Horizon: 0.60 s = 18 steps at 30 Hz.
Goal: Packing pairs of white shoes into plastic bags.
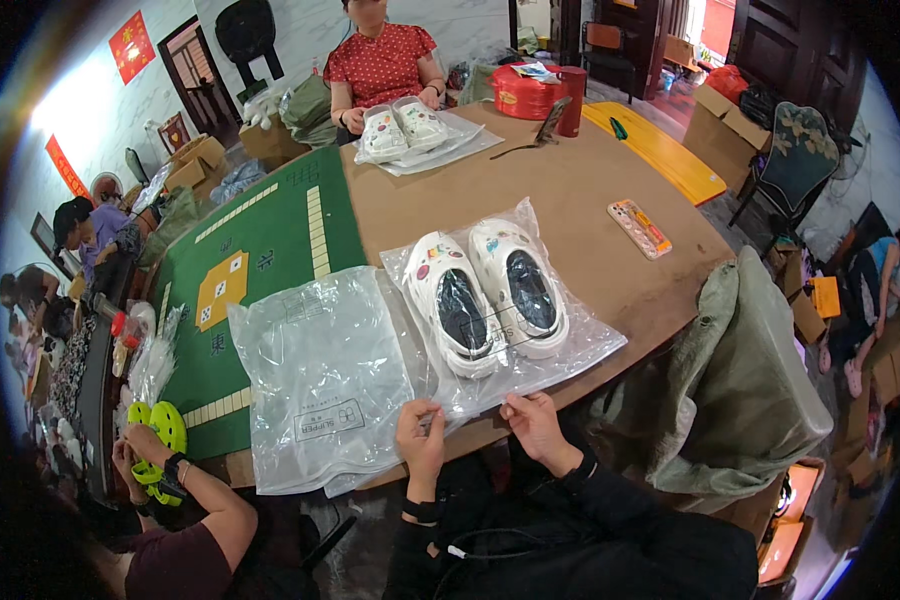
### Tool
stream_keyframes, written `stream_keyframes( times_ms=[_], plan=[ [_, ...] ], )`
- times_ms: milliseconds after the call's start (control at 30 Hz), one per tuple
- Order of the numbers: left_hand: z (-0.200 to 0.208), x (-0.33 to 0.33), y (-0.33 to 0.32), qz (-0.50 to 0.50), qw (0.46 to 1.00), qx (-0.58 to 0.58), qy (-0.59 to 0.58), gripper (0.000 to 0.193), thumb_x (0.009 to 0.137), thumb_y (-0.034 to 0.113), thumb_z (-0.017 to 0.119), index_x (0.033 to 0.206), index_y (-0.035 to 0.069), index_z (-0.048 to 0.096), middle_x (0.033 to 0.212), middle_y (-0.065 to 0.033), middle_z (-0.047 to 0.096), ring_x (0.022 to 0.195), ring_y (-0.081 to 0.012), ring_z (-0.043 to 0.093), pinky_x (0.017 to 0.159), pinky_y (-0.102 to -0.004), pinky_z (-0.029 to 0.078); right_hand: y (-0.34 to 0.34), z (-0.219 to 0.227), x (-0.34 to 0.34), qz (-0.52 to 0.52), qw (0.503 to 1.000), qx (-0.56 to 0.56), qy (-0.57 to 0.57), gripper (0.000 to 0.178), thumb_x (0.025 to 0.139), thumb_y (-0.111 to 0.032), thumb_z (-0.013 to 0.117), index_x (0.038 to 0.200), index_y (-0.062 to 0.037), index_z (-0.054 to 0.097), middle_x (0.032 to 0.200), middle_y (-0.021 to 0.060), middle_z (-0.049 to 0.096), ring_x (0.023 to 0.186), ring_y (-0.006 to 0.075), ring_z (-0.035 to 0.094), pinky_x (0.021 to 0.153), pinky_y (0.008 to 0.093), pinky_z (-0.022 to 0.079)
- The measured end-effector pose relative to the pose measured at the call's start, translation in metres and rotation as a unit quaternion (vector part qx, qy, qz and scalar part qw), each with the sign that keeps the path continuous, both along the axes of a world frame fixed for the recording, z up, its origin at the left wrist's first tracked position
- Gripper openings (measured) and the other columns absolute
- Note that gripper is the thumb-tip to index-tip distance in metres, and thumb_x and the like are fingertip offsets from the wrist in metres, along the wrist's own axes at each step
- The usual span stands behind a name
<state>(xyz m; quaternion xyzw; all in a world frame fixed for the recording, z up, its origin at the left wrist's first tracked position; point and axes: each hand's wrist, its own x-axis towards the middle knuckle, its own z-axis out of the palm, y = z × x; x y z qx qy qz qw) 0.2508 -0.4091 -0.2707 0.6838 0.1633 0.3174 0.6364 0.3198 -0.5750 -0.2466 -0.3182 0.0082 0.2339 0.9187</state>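
The near edge of a clear plastic bag (588, 345) was pinched by the fingertips of the left hand (422, 440) and the right hand (542, 430). Inside, white shoes (524, 290) were laid on the brown table (570, 195). They were judged light and springy, the film thin and slippery, best gripped by its edge.

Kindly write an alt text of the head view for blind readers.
Left hand and right hand pinch the edge of a clear bag holding white clogs on a brown table. Opposite, a person in red has another pair.
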Motion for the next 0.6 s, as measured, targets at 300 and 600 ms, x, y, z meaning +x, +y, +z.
stream_keyframes(
  times_ms=[300, 600],
  plan=[
    [0.001, 0.001, -0.002, 0.013, 0.999, 0.037, 0.000, 0.011, 0.073, -0.008, 0.061, 0.082, -0.002, 0.058, 0.086, -0.0105, 0.056, 0.081, -0.0203, 0.055, 0.073, -0.0277, 0.044, 0.000, -0.003, 0.002, -0.004, 0.998, 0.055, 0.015, 0.010, 0.083, 0.000, 0.060, 0.092, -0.0022, 0.057, 0.081, 0.0030, 0.059, 0.071, 0.0112, 0.053, 0.064, 0.0259, 0.043],
    [-0.002, 0.001, 0.001, -0.006, 0.999, 0.048, -0.007, 0.012, 0.078, -0.008, 0.059, 0.087, -0.002, 0.056, 0.090, -0.0066, 0.054, 0.081, -0.0135, 0.054, 0.070, -0.0235, 0.045, -0.002, 0.004, 0.004, -0.001, 0.998, -0.041, 0.040, 0.010, 0.081, 0.000, 0.063, 0.089, -0.0023, 0.058, 0.080, 0.0024, 0.060, 0.068, 0.0103, 0.053, 0.062, 0.0237, 0.043]
  ],
)
